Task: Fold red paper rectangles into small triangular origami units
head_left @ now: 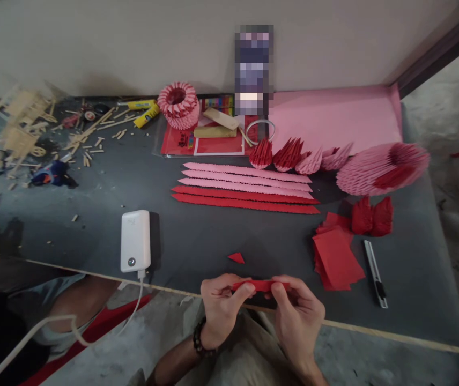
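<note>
My left hand [222, 308] and my right hand [297, 316] meet at the near edge of the dark table [93, 214], both pinching a narrow folded strip of red paper [260, 285] held level between them. A small folded red triangle [236, 258] lies on the table just beyond my left hand. To the right of my right hand lies a stack of red paper squares [336, 257].
Long rows of pink and red folded pieces [245, 187] lie mid-table. A pink and red modular paper form [382, 167] sits far right, a utility knife [375, 273] near the squares, a white power bank [135, 240] with a cable on the left, wooden sticks and glue at far left.
</note>
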The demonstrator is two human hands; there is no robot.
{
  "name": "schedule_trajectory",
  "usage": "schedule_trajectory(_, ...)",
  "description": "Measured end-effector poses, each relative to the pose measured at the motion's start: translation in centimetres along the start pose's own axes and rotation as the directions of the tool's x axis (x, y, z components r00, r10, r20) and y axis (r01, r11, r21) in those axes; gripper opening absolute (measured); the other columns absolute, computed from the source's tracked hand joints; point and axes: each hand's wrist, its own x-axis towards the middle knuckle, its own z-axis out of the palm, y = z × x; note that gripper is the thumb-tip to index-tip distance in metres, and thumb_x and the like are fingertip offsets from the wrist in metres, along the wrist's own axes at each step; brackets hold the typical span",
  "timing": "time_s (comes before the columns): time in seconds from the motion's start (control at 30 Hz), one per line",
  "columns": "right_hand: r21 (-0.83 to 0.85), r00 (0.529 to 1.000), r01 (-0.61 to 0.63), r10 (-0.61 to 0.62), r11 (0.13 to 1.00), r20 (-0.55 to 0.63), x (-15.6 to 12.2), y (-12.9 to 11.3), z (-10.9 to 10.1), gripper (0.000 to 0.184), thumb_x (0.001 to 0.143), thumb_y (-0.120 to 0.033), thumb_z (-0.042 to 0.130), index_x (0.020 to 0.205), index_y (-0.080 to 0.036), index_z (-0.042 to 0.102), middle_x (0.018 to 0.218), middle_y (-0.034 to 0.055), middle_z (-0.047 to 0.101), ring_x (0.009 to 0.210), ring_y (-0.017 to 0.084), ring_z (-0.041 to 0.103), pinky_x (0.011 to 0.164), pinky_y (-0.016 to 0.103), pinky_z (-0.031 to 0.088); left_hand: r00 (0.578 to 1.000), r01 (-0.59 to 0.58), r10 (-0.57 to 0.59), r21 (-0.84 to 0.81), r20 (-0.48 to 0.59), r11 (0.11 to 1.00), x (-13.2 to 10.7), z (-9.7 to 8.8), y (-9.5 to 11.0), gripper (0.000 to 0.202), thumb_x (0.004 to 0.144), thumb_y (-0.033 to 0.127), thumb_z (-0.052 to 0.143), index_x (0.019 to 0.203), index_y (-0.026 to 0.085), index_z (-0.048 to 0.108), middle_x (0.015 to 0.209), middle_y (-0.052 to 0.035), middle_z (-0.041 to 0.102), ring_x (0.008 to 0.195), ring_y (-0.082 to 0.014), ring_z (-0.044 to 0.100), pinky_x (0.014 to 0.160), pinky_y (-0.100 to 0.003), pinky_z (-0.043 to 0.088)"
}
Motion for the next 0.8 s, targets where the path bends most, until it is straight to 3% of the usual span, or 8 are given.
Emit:
schedule_trajectory(0.1, -0.039, 1.000, 0.007, -0.007, 0.999, -0.011, 0.3, -0.2, -0.2, 0.016, 0.074, -0.034, 0.083, 0.084, -0.023, 0.078, 0.068, -0.0023, 0.074, 0.054, 0.012, 0.066, 0.051, 0.021, 0.056, 0.998, 0.042, -0.042, -0.008, 0.043, 0.999, 0.3, -0.1, 0.4, 0.023, 0.077, 0.037, 0.083, 0.067, 0.017, 0.082, 0.058, -0.0054, 0.076, 0.052, -0.0165, 0.067, 0.053, -0.025, 0.053)
schedule_trajectory(0.27, -0.042, 0.998, 0.008, -0.011, 0.999, -0.070, 1.0, -0.2, -0.4, 0.021, 0.071, -0.037, 0.086, 0.081, -0.021, 0.078, 0.065, -0.0014, 0.072, 0.051, 0.013, 0.065, 0.048, 0.022, 0.055, 0.948, 0.181, -0.184, 0.038, 0.259, 0.983, 0.9, -0.7, 2.3, 0.032, 0.076, 0.044, 0.083, 0.070, 0.013, 0.081, 0.066, -0.0102, 0.079, 0.060, -0.0202, 0.073, 0.059, -0.026, 0.058)
schedule_trajectory(0.43, -0.059, 0.998, 0.013, -0.017, 0.998, -0.058, 1.2, -0.1, -0.7, 0.021, 0.071, -0.038, 0.086, 0.084, -0.024, 0.078, 0.066, -0.0017, 0.073, 0.052, 0.013, 0.066, 0.048, 0.023, 0.054, 0.969, 0.056, -0.116, 0.264, 0.220, 0.963, 0.7, -1.0, 3.0, 0.032, 0.088, 0.042, 0.073, 0.071, 0.016, 0.080, 0.067, -0.0059, 0.080, 0.063, -0.0182, 0.074, 0.060, -0.023, 0.055)
schedule_trajectory(0.53, -0.093, 0.999, 0.013, -0.016, 0.996, -0.035, 1.3, -0.3, -1.0, 0.021, 0.072, -0.040, 0.085, 0.085, -0.024, 0.079, 0.066, -0.0014, 0.074, 0.053, 0.013, 0.066, 0.049, 0.023, 0.055, 0.965, 0.022, -0.105, 0.323, 0.242, 0.946, 0.6, -0.9, 2.7, 0.034, 0.091, 0.044, 0.069, 0.071, 0.018, 0.079, 0.069, -0.0048, 0.081, 0.063, -0.0181, 0.074, 0.058, -0.023, 0.054)
schedule_trajectory(0.8, -0.131, 1.000, -0.006, 0.004, 0.991, -0.017, 1.6, -0.6, -0.8, 0.021, 0.073, -0.042, 0.084, 0.082, -0.024, 0.079, 0.065, -0.0010, 0.073, 0.053, 0.015, 0.066, 0.050, 0.025, 0.055, 0.962, -0.187, 0.056, 0.491, 0.269, 0.851, 0.8, -1.1, 2.3, 0.032, 0.096, 0.040, 0.064, 0.073, 0.021, 0.078, 0.070, -0.0010, 0.079, 0.065, -0.0160, 0.071, 0.065, -0.025, 0.049)
